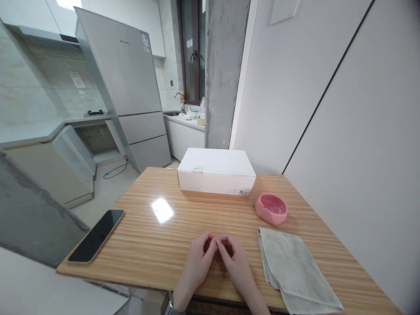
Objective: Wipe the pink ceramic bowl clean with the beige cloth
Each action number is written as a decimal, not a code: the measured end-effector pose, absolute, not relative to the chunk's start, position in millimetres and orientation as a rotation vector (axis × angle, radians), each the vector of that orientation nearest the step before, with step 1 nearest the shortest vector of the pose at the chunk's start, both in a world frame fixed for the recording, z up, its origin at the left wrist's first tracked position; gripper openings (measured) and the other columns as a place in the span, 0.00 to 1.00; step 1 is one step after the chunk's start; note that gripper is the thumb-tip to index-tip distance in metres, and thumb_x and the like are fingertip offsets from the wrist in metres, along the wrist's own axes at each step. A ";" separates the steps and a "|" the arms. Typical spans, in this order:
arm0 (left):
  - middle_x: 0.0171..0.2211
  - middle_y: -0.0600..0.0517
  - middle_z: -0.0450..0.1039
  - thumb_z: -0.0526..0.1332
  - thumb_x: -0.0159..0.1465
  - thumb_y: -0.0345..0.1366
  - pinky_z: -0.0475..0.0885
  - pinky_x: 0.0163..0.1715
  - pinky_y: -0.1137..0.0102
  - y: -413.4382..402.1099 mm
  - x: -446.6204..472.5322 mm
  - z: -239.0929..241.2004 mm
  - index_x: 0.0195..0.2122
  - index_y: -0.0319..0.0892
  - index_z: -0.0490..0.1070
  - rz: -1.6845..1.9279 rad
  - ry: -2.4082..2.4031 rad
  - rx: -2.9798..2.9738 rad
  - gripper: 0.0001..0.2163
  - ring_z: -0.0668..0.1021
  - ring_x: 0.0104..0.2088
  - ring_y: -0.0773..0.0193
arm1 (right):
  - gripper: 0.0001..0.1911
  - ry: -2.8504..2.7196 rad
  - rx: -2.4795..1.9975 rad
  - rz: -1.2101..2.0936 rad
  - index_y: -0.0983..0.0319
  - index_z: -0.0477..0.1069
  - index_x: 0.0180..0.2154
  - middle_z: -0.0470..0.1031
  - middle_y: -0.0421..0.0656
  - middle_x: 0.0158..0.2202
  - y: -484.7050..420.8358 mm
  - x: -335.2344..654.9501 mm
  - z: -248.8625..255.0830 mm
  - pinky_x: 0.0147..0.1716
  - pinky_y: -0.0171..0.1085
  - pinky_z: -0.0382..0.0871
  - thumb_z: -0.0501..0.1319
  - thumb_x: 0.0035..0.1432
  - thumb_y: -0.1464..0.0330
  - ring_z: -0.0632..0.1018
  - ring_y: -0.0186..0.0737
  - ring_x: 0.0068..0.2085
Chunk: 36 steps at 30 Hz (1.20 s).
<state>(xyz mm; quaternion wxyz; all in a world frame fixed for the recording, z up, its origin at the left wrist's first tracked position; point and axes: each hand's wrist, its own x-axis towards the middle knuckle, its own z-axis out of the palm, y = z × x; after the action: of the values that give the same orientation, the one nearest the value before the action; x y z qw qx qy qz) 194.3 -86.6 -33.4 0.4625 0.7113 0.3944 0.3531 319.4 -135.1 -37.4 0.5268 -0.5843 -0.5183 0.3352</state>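
My left hand and my right hand meet over the near middle of the wooden table. Thumb and fingers of each are curled into a pinch, and the fingertips of both come together at one spot. Whatever lies between them, if anything, is too small or hidden to make out. A folded grey cloth lies just right of my right hand. Beyond it sits a pink ashtray, apart from both hands.
A white box stands at the table's far edge. On the left lies a dark-screened phone, close to the table's edge. A white wall runs along the right side. Behind are a fridge and a sink counter.
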 end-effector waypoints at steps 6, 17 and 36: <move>0.26 0.53 0.71 0.52 0.68 0.43 0.63 0.30 0.71 -87.4 194.7 -33.1 0.30 0.41 0.70 0.865 0.970 1.758 0.15 0.71 0.28 0.65 | 0.15 -1.242 -1.399 0.808 0.59 0.69 0.31 0.74 0.42 0.28 -135.0 319.1 -35.8 0.34 0.38 0.67 0.56 0.63 0.56 0.75 0.43 0.32; 0.26 0.53 0.70 0.52 0.68 0.42 0.62 0.30 0.71 -86.5 194.6 -34.2 0.29 0.41 0.69 0.868 0.975 1.776 0.14 0.71 0.28 0.65 | 0.15 -1.257 -1.411 0.793 0.59 0.69 0.31 0.75 0.42 0.29 -134.5 320.7 -38.9 0.35 0.39 0.67 0.56 0.63 0.56 0.76 0.43 0.32; 0.26 0.53 0.70 0.52 0.67 0.42 0.63 0.30 0.72 -88.0 195.3 -31.4 0.29 0.41 0.69 0.865 0.972 1.769 0.14 0.71 0.28 0.65 | 0.15 -1.223 -1.390 0.757 0.59 0.69 0.30 0.74 0.41 0.27 -137.6 316.0 -34.4 0.34 0.38 0.69 0.56 0.63 0.56 0.77 0.43 0.32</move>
<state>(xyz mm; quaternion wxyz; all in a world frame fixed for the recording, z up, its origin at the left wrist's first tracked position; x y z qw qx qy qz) 195.3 -88.0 -31.4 0.4554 0.7171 0.3942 0.3507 316.0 -137.6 -34.4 0.5402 -0.5846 -0.5146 0.3187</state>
